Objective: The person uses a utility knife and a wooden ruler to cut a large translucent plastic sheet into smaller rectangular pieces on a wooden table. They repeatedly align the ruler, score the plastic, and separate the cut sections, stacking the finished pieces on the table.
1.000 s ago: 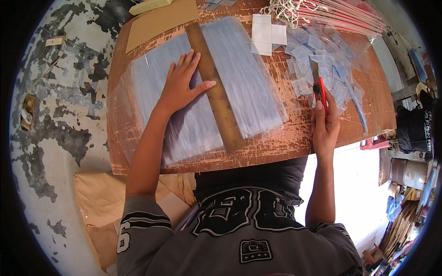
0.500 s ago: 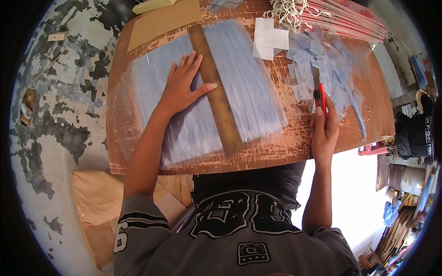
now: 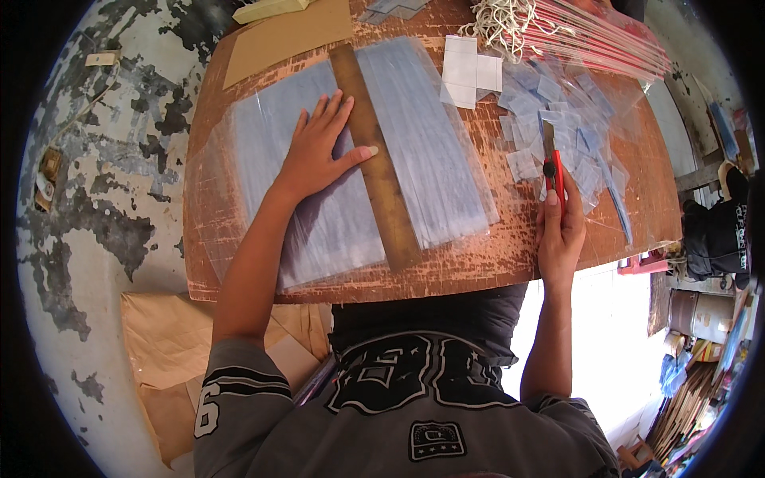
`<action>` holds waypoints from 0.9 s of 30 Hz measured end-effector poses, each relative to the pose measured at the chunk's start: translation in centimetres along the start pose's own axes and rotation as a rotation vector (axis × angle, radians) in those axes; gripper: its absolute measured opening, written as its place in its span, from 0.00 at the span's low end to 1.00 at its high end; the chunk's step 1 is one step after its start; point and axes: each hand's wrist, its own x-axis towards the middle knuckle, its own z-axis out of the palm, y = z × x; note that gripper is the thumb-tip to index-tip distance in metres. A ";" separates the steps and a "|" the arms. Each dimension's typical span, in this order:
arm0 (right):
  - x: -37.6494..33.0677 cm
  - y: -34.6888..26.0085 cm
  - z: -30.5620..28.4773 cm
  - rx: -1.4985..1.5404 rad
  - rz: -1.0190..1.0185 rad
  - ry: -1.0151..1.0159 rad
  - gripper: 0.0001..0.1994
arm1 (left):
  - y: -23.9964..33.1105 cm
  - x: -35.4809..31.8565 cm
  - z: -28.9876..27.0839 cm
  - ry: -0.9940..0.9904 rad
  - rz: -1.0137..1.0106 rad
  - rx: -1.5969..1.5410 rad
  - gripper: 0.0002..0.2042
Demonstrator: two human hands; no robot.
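Spread left fingers partly hide a brown strip; right fingers hold a cutter.

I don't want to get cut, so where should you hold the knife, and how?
I'd grip the knife by its red handle, probably from the near side, like the right hand: the bare blade sticks out the far end.

Resting left hand across ruler and plastic sheets, gripping red cutter in right hand near plastic scraps on worn table.
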 end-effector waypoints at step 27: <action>-0.3 -0.6 -0.4 -0.059 0.039 -0.038 0.21 | -0.4 0.1 0.3 0.021 0.016 0.026 0.49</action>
